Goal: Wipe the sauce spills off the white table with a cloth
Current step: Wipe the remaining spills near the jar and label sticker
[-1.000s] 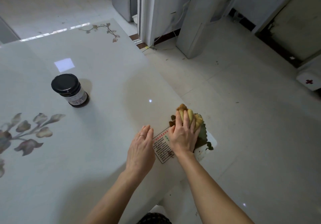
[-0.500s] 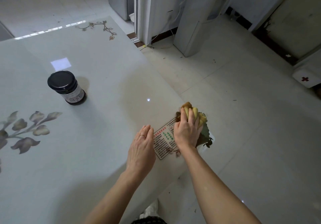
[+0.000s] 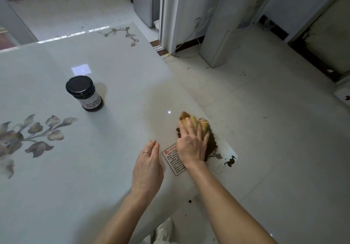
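I see right hand (image 3: pixel 191 145) pressed flat on cloth (image 3: pixel 202 123) over sauce (image 3: pixel 212 145), lower right of table (image 3: pixel 113 92); left hand (image 3: pixel 147 168) open, flat beside.

Your right hand (image 3: pixel 191 145) has slid crumpled yellow-brown cloth (image 3: pixel 198 123) back toward table's inner side after short push toward edge. Dark brown sauce smear (image 3: pixel 211 145) now shows right of hand; small dark blot (image 3: pixel 230 162) exposed near corner. More of red-bordered printed label (image 3: pixel 173 159) hidden under wrist than half second ago.
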`<state>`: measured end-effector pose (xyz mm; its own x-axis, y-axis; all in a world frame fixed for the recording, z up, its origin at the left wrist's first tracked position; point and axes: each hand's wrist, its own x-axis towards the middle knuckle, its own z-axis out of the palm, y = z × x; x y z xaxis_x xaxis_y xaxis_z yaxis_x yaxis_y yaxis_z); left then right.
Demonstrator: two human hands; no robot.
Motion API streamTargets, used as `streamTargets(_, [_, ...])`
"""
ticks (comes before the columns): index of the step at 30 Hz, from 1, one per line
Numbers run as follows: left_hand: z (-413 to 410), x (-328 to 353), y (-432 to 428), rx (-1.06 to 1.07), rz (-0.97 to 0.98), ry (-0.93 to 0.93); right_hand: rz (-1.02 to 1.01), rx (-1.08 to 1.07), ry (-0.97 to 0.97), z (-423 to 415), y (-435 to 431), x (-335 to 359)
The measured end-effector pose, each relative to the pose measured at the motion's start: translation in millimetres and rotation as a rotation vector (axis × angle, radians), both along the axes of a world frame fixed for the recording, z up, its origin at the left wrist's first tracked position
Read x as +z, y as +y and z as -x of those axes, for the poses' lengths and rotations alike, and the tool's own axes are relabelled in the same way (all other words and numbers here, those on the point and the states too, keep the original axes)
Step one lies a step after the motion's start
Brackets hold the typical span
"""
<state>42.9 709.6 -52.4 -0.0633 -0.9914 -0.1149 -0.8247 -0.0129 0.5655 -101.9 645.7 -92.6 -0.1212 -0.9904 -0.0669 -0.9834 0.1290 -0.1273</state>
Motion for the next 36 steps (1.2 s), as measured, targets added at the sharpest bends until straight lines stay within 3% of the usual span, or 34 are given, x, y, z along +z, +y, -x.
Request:
streamTargets(6, [5.8, 4.4, -0.8, 0.015, -0.002, 0.001, 0.065, -0.224, -0.067, 19.8, 13.6, 4.0])
streamTargets(11, [12.4, 1.7, 2.4, 0.002, -0.017, -0.002, 0.086, 0.028, -0.032, 10.3, 34.8, -4.0])
streamTargets(16, [22.8, 3.5, 3.6, -0.041, -0.025, -0.014, -0.091, -0.144, -0.027, 41.9, -17.9, 8.5])
streamTargets(19, [25.9, 3.4, 4.9, -0.053, -0.028, -0.011, -0.069, -0.284, -0.053, 40.0, -12.1, 15.1])
streamTargets(24, [29.6, 2.4, 3.2, -0.047, -0.046, -0.012, 0.055, -0.188, -0.036, 18.2, 45.7, 1.7])
streamTargets(26, [30.6, 2.1, 2.9, -0.054, -0.027, -0.011, 0.082, -0.152, -0.07, 28.7, 40.4, -0.9])
streamTargets(30, [30.7, -1.2, 6.3, -0.045, -0.007, -0.011, 0.148, -0.349, -0.284, 38.5, 17.9, 1.7])
streamTargets(32, [32.0, -2.5, 9.5, -0.04, -0.012, 0.0, 0.19, -0.283, -0.316, 18.1, 33.9, 1.0])
streamTargets(36, [36.5, -2.5, 15.8, -0.05, -0.032, 0.011, 0.199, 0.066, -0.133, -3.6, 92.7, -10.9])
